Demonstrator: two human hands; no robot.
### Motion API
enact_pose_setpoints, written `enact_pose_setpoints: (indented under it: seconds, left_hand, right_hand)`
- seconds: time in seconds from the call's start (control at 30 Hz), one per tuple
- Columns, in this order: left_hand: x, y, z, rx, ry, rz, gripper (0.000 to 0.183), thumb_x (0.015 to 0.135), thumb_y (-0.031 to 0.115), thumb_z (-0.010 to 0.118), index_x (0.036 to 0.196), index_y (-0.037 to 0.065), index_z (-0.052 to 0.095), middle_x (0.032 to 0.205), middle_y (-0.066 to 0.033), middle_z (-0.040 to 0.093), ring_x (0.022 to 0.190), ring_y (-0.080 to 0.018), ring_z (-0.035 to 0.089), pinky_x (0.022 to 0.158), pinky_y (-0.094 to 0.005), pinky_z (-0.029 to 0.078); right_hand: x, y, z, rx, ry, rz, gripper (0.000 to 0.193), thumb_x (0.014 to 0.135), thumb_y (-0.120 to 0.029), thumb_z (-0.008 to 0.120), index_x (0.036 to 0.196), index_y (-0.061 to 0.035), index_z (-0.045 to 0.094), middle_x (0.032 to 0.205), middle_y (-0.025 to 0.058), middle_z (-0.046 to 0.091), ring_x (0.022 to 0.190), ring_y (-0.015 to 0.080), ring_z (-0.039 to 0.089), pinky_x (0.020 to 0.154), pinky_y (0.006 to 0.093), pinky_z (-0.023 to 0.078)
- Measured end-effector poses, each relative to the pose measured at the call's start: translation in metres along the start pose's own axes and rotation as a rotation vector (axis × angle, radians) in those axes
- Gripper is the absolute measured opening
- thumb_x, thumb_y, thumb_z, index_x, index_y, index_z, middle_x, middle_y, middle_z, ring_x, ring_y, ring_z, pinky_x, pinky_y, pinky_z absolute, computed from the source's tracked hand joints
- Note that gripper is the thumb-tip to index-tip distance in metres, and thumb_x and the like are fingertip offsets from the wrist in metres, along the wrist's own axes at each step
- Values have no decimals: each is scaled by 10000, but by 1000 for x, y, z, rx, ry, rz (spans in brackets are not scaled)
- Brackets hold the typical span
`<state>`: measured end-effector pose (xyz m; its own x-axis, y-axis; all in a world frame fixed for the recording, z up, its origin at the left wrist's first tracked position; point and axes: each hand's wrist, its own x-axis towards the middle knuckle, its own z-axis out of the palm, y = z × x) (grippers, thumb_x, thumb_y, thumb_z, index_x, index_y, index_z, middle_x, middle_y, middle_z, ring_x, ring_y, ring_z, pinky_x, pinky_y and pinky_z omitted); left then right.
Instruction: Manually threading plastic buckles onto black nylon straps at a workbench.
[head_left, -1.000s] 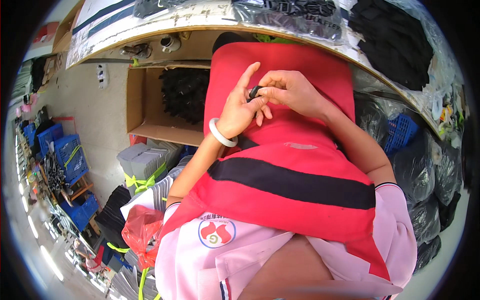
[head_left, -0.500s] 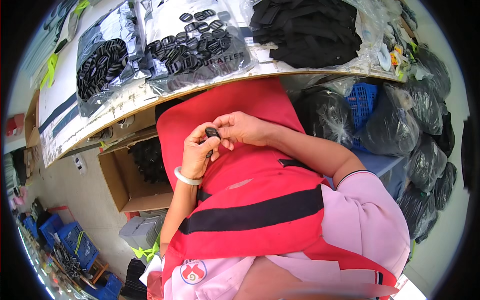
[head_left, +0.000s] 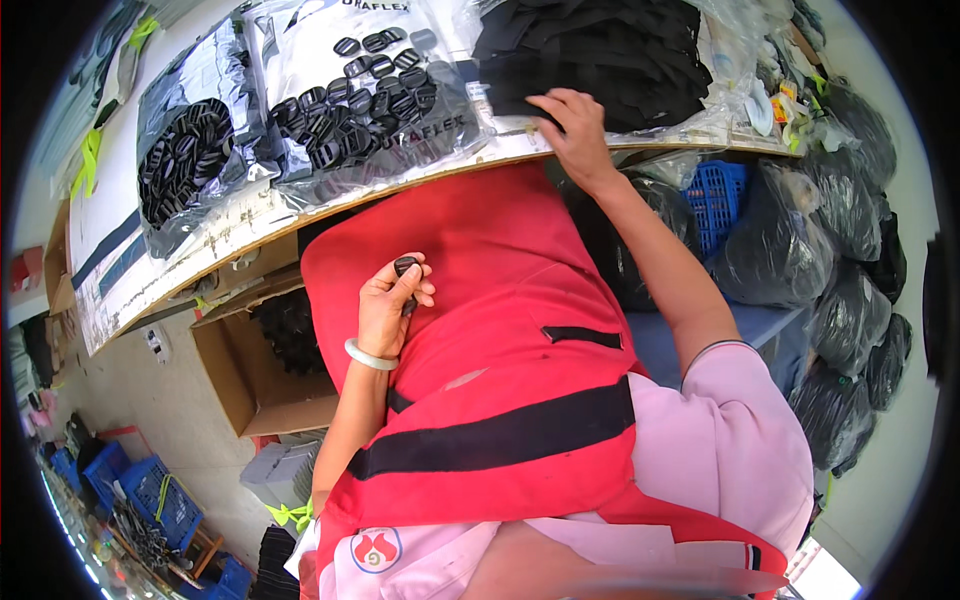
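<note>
Low over my lap, my left hand (head_left: 385, 305) is closed, holding a small black plastic strap buckle (head_left: 406, 265) between thumb and fingers. Part of a dark piece also shows lower in that hand. My right hand (head_left: 580, 140) is at the table's front edge, at the near left corner of a pile of black fabric strips (head_left: 600, 60). Its thumb and forefinger are apart, with the end of a strip between them; whether they touch it is hard to tell.
On the white table (head_left: 120, 285) lie a clear bag with loose black buckles (head_left: 360, 105) and another bag of buckles (head_left: 185, 160). Below stands a cardboard box (head_left: 225, 385) with dark contents. Black plastic bags (head_left: 775, 240) and a blue crate (head_left: 715, 205) fill the right side.
My right hand has left the buckle and moved up and right to the strip pile, its fingers spreading. My left hand still holds the buckle near the same spot.
</note>
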<state>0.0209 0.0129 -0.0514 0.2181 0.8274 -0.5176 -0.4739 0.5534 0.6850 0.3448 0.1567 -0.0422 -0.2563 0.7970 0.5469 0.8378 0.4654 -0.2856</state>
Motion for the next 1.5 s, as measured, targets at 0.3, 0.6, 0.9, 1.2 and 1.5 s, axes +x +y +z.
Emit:
enact_pose_setpoints:
  seconds: [0.3, 0.6, 0.9, 1.2, 1.5]
  left_hand:
    - [-7, 1, 0, 135, -44, 36, 219, 1003, 231, 528, 980, 30, 612, 806, -63, 650, 598, -116, 589, 501, -228, 464]
    - [-11, 7, -6, 174, -25, 24, 199, 983, 201, 566, 974, 20, 647, 697, -15, 582, 526, -78, 493, 461, -218, 383]
    - [-15, 39, 22, 265, -12, 183, 210, 980, 180, 560, 892, 11, 649, 662, 8, 558, 500, -47, 467, 429, -198, 346]
    - [-20, 53, 27, 306, 121, 401, 132, 904, 55, 637, 996, -14, 702, 733, 19, 612, 561, -22, 462, 493, -187, 347]
    - [-22, 41, 5, 955, 232, 921, 119, 829, 91, 665, 914, 8, 673, 790, -141, 629, 723, -302, 632, 627, -387, 497]
  right_hand:
    - [47, -17, 25, 72, -2, -52, 168, 822, -220, 680, 944, -110, 715, 875, 66, 593, 890, 280, 553, 802, 375, 437]
    - [66, -37, -10, 217, 212, 38, 120, 818, -94, 684, 937, -81, 696, 872, 75, 657, 814, 274, 591, 731, 354, 471]
    - [88, -109, -57, 1134, -225, 593, 198, 943, -206, 639, 1009, -20, 649, 793, -17, 644, 724, 36, 571, 664, 178, 451]
    - [11, -192, -25, 1246, -788, 865, 157, 947, -179, 613, 939, -25, 642, 744, -38, 599, 620, 9, 511, 536, 170, 397]
    - [18, -213, -16, 1143, -782, 931, 241, 953, -294, 604, 949, -55, 627, 688, -18, 564, 504, 56, 491, 437, 200, 384]
